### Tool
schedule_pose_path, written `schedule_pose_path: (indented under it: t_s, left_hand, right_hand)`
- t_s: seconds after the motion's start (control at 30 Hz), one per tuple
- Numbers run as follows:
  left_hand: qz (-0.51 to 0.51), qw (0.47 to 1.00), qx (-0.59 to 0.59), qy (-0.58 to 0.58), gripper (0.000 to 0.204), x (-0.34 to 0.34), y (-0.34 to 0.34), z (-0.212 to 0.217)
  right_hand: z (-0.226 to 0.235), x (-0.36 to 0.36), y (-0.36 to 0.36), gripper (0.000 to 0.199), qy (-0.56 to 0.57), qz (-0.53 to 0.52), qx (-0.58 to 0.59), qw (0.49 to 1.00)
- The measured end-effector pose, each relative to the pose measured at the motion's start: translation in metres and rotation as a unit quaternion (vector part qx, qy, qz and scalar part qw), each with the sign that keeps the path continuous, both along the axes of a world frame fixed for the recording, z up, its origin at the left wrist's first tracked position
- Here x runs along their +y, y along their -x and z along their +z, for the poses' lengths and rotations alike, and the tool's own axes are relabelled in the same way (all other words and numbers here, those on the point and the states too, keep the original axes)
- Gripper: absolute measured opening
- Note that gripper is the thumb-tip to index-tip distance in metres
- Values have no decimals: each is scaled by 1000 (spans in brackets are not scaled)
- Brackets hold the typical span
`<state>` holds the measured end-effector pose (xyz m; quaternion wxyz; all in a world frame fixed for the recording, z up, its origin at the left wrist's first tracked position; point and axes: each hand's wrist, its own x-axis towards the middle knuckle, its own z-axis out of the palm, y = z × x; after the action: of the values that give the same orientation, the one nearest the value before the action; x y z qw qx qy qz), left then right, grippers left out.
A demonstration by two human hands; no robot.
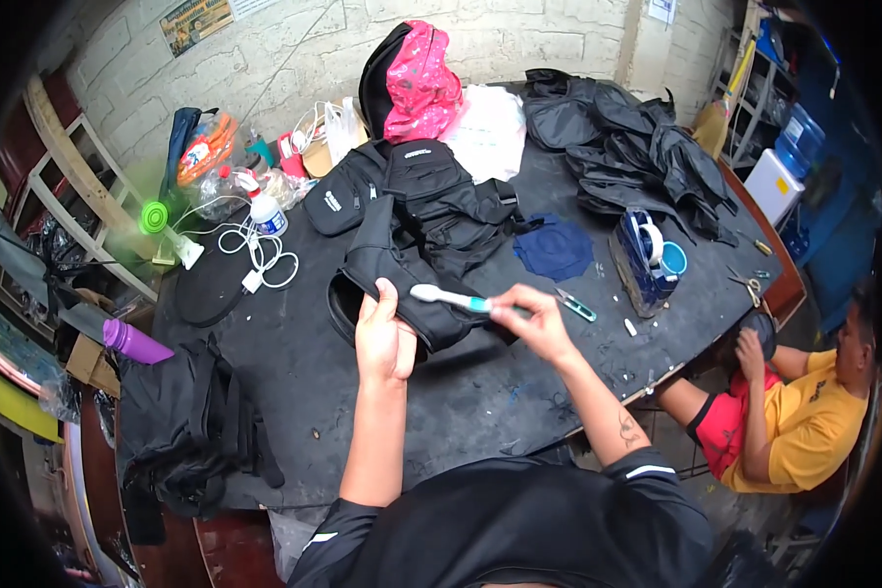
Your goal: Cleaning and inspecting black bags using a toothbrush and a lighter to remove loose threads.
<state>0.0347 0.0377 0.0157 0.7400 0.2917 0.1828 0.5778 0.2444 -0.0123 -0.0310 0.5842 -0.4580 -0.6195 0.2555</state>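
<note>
On the cluttered dark worktable [294, 372], left hand [384, 338] grips the black bag [402, 279], right hand [531, 318] pinches a toothbrush [449, 297] over it, brushing apparently underway, more bags [637, 147] piled behind.

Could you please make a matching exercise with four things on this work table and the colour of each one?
Things:
1. toothbrush in the right hand
2. bag under the left hand
3. backpack by the wall
4. small fan

Colours:
a. green
b. black
c. white with a teal handle
d. pink

Pairs: 1-c, 2-b, 3-d, 4-a
</note>
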Motion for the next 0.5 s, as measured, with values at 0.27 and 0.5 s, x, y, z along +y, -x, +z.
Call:
schedule_pose_path:
  t_s: [0.27,0.5]
  left_hand:
    - [-31,1000,-2,0,43,-6,6,8]
    - [-20,1000,-12,-11,43,-5,4,8]
  right_hand:
    - [1,-6,13,11,28,-51,37,998]
    - [6,-12,19,10,-14,-11,-23,1000]
